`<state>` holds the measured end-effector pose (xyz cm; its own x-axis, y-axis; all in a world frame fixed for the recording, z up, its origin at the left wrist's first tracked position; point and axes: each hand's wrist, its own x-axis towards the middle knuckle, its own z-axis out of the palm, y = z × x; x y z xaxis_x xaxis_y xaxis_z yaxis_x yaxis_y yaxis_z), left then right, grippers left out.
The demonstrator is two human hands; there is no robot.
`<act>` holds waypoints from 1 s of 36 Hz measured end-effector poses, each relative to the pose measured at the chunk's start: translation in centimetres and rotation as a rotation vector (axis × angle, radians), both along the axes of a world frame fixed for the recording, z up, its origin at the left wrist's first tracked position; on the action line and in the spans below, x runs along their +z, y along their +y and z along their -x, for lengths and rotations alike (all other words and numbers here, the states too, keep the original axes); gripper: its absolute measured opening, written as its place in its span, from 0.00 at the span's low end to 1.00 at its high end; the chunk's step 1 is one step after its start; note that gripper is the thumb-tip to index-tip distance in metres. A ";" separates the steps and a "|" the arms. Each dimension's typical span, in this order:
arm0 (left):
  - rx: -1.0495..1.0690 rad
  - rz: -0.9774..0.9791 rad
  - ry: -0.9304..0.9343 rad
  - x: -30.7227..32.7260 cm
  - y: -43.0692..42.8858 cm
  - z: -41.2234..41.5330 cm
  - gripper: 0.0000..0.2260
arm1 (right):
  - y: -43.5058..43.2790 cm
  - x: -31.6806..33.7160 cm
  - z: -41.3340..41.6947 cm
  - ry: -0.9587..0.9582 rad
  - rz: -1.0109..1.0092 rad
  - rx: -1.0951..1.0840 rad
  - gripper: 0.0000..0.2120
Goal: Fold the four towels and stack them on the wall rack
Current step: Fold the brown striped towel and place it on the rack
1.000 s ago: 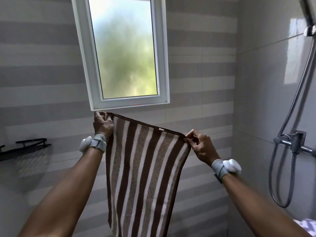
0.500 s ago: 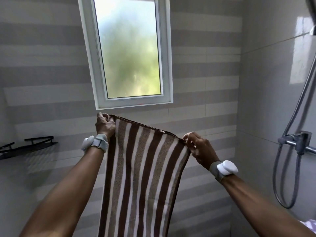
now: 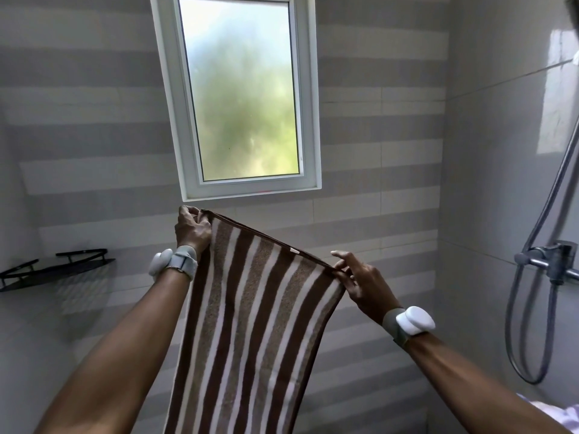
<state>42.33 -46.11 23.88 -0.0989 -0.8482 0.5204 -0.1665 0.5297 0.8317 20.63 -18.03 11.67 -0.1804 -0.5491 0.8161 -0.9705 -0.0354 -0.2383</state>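
Note:
A brown, tan and white striped towel (image 3: 250, 324) hangs straight down in front of me, held up by its top edge. My left hand (image 3: 191, 228) pinches the top left corner, higher up just under the window. My right hand (image 3: 360, 285) pinches the top right corner, lower, with the index finger stretched out. The towel's lower end runs out of the frame. A black wire wall rack (image 3: 56, 269) is fixed to the tiled wall at the left, with nothing visible on it.
A white-framed frosted window (image 3: 244, 98) is set in the striped tile wall ahead. A shower mixer (image 3: 548, 261) with a looping hose (image 3: 517, 339) hangs on the right wall. A bit of pale cloth (image 3: 560, 413) shows at the bottom right corner.
The view has shifted a little to the left, so the rack and window sit further right. My right index finger has lifted off the towel's corner. The towel stays stretched between both hands.

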 end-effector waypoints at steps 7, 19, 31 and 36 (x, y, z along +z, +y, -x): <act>0.025 0.021 0.028 -0.1 0.1 -0.2 0.05 | -1.3 -1.8 -0.6 0.130 -0.104 0.074 0.10; 0.001 0.036 -0.012 -0.5 -0.3 -0.4 0.06 | -2.6 -2.5 0.3 0.141 -0.247 0.026 0.08; -0.007 0.016 -0.022 -0.9 -0.6 -0.1 0.09 | -2.7 -2.9 0.4 0.031 -0.306 0.017 0.05; -0.006 0.032 -0.032 -1.1 -0.5 0.0 0.08 | -2.7 -2.8 0.7 0.001 -0.275 0.034 0.04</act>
<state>42.36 -46.60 22.80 -0.1208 -0.8303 0.5441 -0.1891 0.5573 0.8085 19.96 -20.72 8.83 -0.1570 -0.7556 0.6359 -0.9702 -0.0023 -0.2422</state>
